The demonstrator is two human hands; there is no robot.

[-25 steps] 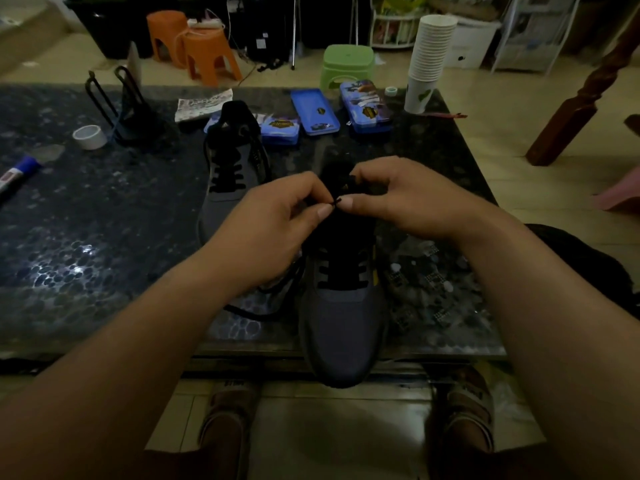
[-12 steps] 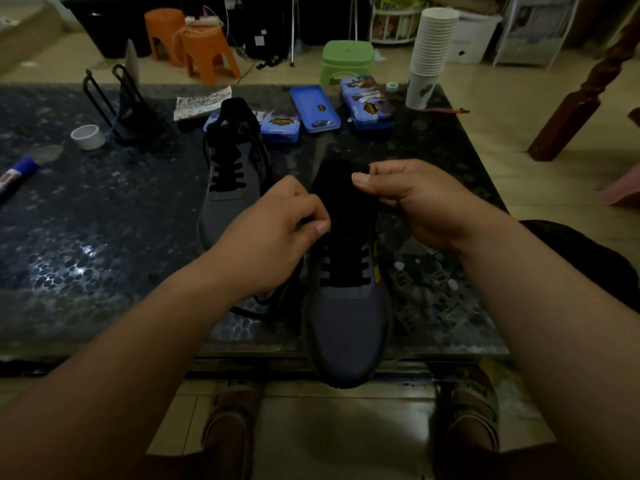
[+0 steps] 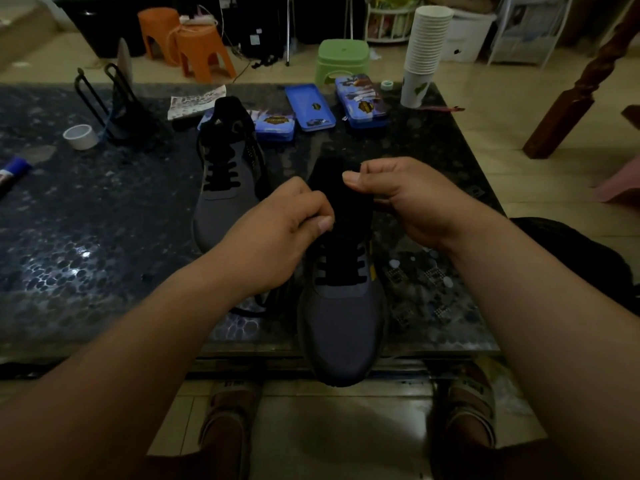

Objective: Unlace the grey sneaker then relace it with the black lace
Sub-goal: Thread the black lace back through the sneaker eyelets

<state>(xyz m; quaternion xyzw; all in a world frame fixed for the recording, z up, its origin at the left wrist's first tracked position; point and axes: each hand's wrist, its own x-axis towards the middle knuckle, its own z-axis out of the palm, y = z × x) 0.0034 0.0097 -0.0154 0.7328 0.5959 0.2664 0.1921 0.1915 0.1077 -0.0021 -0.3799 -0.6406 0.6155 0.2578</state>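
Note:
A grey sneaker (image 3: 341, 327) lies on the dark table, toe over the near edge, with a black lace (image 3: 341, 268) crossing its lower eyelets. My left hand (image 3: 280, 233) pinches the lace at the shoe's left side near the upper eyelets. A slack part of the lace (image 3: 247, 310) trails on the table under my left wrist. My right hand (image 3: 401, 199) is curled at the shoe's right side beside the black tongue, thumb pressed on the fingers; the dark lace in it is hard to make out. A second grey sneaker (image 3: 227, 174), laced in black, stands behind to the left.
The stone-patterned table (image 3: 86, 244) also carries blue tins (image 3: 310, 107), a stack of paper cups (image 3: 424, 53), a tape roll (image 3: 80, 136), a black wire stand (image 3: 114, 105) and a glue stick (image 3: 14, 169). Orange stools (image 3: 194, 46) and a green stool (image 3: 343, 58) stand on the floor beyond.
My hands, which met over the tongue a second ago, have moved apart: the left down to the shoe's left side, the right out to the right side.

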